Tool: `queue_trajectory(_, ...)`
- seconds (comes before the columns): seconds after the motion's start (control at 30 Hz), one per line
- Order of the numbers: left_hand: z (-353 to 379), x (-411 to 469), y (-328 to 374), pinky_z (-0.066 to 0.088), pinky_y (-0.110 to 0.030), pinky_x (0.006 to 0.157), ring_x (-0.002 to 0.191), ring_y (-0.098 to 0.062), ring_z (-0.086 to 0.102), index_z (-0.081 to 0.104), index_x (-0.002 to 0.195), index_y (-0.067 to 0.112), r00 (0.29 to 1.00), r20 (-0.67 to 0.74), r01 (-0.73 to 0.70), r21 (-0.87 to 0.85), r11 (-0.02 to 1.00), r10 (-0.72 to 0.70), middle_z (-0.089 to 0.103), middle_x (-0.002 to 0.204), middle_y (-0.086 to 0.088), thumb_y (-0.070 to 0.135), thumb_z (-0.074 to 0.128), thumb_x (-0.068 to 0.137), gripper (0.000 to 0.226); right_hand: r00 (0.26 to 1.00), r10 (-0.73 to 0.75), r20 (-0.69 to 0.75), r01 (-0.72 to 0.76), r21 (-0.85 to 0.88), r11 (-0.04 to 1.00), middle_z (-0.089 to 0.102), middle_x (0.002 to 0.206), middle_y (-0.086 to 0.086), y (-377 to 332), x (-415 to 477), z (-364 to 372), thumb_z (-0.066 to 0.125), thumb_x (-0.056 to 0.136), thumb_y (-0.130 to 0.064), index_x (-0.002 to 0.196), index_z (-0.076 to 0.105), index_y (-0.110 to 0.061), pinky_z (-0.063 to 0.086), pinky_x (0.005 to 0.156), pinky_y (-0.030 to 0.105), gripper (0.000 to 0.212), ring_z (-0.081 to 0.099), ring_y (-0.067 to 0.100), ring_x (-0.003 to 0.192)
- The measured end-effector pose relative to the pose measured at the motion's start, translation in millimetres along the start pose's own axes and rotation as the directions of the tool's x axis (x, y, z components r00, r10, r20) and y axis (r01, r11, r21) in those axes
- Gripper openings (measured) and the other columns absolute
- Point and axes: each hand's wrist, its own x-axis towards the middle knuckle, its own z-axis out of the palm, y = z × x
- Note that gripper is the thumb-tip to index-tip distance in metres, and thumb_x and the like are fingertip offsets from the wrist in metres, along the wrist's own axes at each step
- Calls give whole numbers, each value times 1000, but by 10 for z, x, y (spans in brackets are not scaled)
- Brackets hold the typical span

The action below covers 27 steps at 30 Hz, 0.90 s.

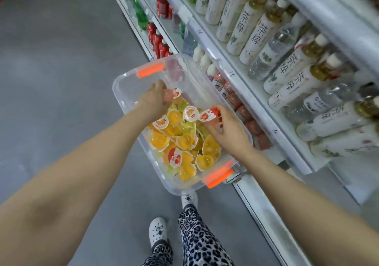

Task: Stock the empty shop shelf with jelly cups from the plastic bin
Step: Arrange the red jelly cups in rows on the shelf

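A clear plastic bin (131, 81) with orange handles stands on the floor against the shelf unit. Its near half holds several yellow, orange and green jelly cups (184, 140). My left hand (154, 99) reaches into the bin's far half and grips a pink jelly cup (174, 93) with a red-and-white lid. My right hand (227, 130) is over the bin's right side, its fingers curled round pink jelly cups (209, 115) with strawberry lids. The low shelf (272, 155) beside the bin has a row of red-lidded cups on it.
White shelving (240, 75) runs along the right, with tea and water bottles (256, 30) on the upper levels and red bottles (158, 40) further down the aisle. Grey floor lies to the left. My feet in white clogs (158, 233) stand just below the bin.
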Motion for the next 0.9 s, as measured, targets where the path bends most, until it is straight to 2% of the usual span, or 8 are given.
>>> queue_trajectory(0.17,-312,-582,286,45,-34,82,97,-28,57,56,122,19,984,-60,-173,-139,975,166,52,115,-9,39,69,84,44,985,49,-168,-39,62,997,61,117,-7,-156,-418,-216,68,85,-47,122,54,-26,49,86,34,45,59,12,102)
queue_trajectory(0.33,-462,-1226,565,50,-35,69,78,-12,57,51,110,20,965,-95,-263,-253,931,246,59,92,2,41,70,79,42,934,130,-332,-74,176,982,65,105,-13,-365,-937,-441,70,82,-47,113,59,-30,54,80,37,37,62,7,92)
queue_trajectory(0.43,-420,-1581,742,42,-24,61,76,-6,54,49,103,20,947,-85,-321,-275,906,310,58,90,5,39,68,82,35,881,189,-433,-96,227,969,66,96,-14,-461,-1285,-546,73,80,-41,108,58,-32,54,76,36,32,61,5,83)
queue_trajectory(0.5,-357,-1783,878,44,-21,61,76,-7,55,47,113,20,932,-54,-357,-288,888,358,57,93,5,36,67,84,39,848,233,-475,-122,254,959,66,95,-13,-503,-1530,-613,74,80,-40,107,58,-32,54,74,32,32,62,6,80)
queue_trajectory(0.57,-284,-1956,1038,47,-28,65,80,-13,58,45,122,19,916,-16,-386,-304,871,400,55,97,6,36,68,83,48,815,274,-511,-129,301,945,66,95,-12,-529,-1795,-696,75,81,-39,105,59,-32,53,71,27,29,62,6,81)
queue_trajectory(0.67,-174,-2153,1311,41,-14,66,85,-10,58,51,111,21,866,-8,-476,-315,821,499,59,97,9,34,75,79,41,750,318,-580,-141,330,934,65,95,-15,-530,-2226,-866,74,83,-37,103,58,-33,47,70,18,25,60,3,84)
queue_trajectory(0.73,-97,-2272,1529,38,-6,64,83,-5,58,53,103,27,824,26,-529,-323,785,566,61,94,13,33,77,76,37,697,353,-624,-168,337,926,65,97,-15,-480,-2519,-992,74,83,-38,104,58,-34,46,74,19,27,60,2,86)
queue_trajectory(0.9,123,-2549,2141,40,-11,68,86,-7,60,59,105,27,703,111,-649,-303,698,703,64,95,12,36,81,69,43,563,404,-722,-236,327,915,66,96,-14,-255,-3219,-1319,74,83,-38,104,59,-31,45,71,20,27,59,5,83)
